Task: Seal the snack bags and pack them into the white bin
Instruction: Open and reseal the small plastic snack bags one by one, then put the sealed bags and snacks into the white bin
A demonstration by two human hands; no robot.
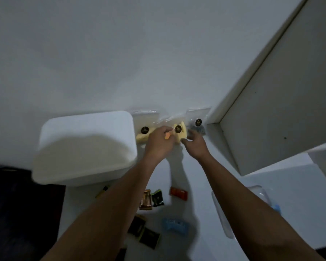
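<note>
Three clear snack bags with round black stickers lean against the wall. The left bag [143, 131] and the middle bag [181, 131] hold pale yellow snacks; the right bag [197, 123] holds bluish-grey contents. My left hand [159, 142] holds a small orange thing [167, 136] at the middle bag's front. My right hand [195, 143] reaches with loosely spread fingers to the middle bag's right side, just below the right bag. The white bin [85, 147] stands to the left of the bags, seemingly empty.
Several small wrapped snacks [152, 199] and a red packet [179, 193] lie on the white table near me. A blue object [175, 226] and a clear plastic tray [222, 213] sit lower right. A white door frame [233, 113] rises right; dark cloth [23, 204] lies left.
</note>
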